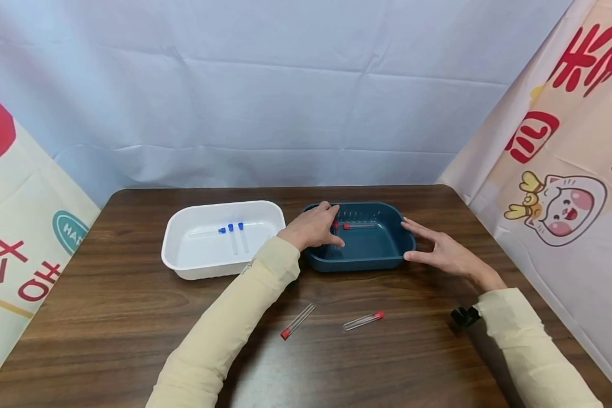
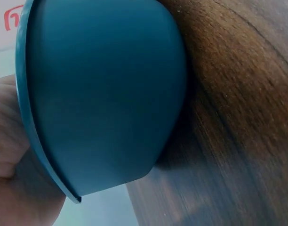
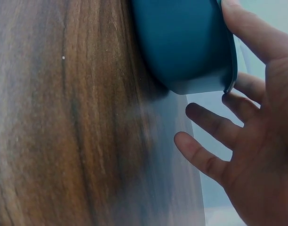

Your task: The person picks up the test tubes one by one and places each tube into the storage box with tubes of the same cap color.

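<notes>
A dark teal basin [image 1: 359,264] stands on the table, with red-capped test tubes [image 1: 359,226] lying inside it. My left hand [image 1: 316,226] reaches over its left end, thumb and fingers apart, beside a red cap there. In the left wrist view the basin's outer wall [image 2: 106,94] hides most of that hand. At the right end my right hand [image 1: 441,249] has its fingers spread, thumb and fingertips at the rim. The right wrist view shows the lower fingers [image 3: 205,155] straight and off the basin. Two more red-capped tubes [image 1: 298,321] [image 1: 363,321] lie on the table in front.
A white basin [image 1: 183,271] stands to the left, holding blue-capped tubes [image 1: 233,238]. The brown wooden table [image 1: 107,328] ends at a pale cloth backdrop [image 1: 285,113]. A printed cloth [image 1: 556,141] hangs on the right.
</notes>
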A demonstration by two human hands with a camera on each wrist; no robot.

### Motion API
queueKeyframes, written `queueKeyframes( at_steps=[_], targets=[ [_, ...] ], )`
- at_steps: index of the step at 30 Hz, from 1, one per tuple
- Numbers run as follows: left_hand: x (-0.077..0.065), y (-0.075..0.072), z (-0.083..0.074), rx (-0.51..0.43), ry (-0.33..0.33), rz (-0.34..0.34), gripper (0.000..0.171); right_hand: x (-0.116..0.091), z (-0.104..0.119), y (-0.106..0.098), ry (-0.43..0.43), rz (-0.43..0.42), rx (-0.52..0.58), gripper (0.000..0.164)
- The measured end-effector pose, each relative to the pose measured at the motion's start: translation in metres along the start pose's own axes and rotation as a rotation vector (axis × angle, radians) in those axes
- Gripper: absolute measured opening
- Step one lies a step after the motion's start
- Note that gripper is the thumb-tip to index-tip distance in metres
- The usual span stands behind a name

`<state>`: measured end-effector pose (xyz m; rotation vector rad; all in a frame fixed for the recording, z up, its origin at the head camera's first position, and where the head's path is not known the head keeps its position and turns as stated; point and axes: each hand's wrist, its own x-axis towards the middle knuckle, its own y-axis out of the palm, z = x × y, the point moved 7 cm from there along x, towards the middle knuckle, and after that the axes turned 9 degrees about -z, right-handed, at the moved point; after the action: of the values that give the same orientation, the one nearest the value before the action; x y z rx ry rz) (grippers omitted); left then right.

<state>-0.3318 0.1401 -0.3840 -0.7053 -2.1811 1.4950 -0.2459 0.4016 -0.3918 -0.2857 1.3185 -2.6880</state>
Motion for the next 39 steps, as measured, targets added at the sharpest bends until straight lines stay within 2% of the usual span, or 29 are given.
queueKeyframes(
  at_steps=[7,15,27,34,39],
  targets=[
    [-0.004,-0.006,0.004,-0.003,0.005,-0.021,0.088,0.001,0.001,0.002,-0.013,0.002,-0.008,0.079],
    [-0.015,-0.017,0.011,-0.029,0.005,-0.081,0.077,0.003,0.002,0.004,-0.016,0.002,-0.015,0.079],
    [-0.051,-0.040,0.003,-0.066,0.129,-0.135,0.070,0.001,0.003,0.001,-0.017,-0.005,-0.012,0.079],
    [-0.070,-0.047,0.012,-0.179,0.098,-0.128,0.068,0.001,0.002,0.002,-0.019,-0.002,-0.025,0.078],
    [-0.083,-0.050,0.017,-0.223,0.100,-0.132,0.067,0.000,0.001,0.003,-0.021,0.004,-0.029,0.079]
  ],
)
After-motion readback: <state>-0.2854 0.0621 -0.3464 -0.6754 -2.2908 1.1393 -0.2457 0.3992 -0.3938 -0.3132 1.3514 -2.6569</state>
